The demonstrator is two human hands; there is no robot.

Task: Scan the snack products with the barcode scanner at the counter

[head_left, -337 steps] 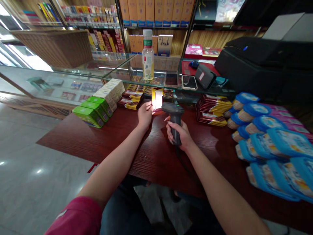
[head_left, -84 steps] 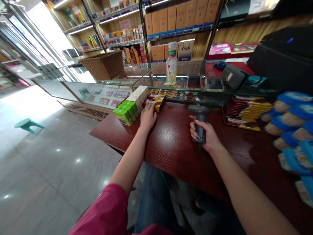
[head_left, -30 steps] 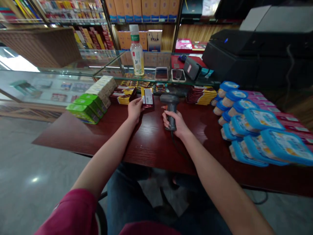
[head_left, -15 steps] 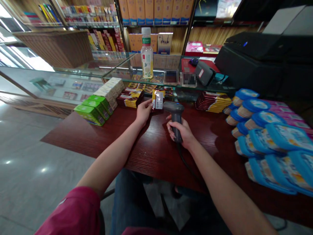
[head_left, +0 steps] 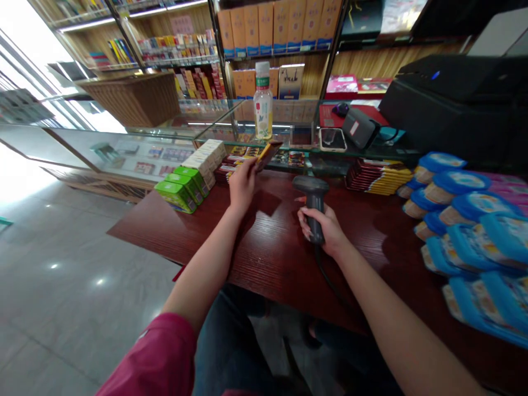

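Note:
My left hand is closed on the edge of a thin yellow and dark-red chocolate bar, holding it tilted above the counter. The bar's shadow falls on the wood below it. In my right hand is a dark grey barcode scanner, gripped by its handle, with its head pointing left and its cord trailing toward me. Partly behind my left hand lies a pile of similar bars. A second stack of such bars sits farther right, past the scanner.
Green boxes and cream boxes line the counter's left. Blue-lidded tubs are stacked on the right. A drink bottle, a phone and a small black device stand on the glass case behind. The counter is dark red wood.
My left hand has lifted the chocolate bar and tipped it, so its white label side no longer faces me. The scanner stays in my right hand. The whole view has shifted left.

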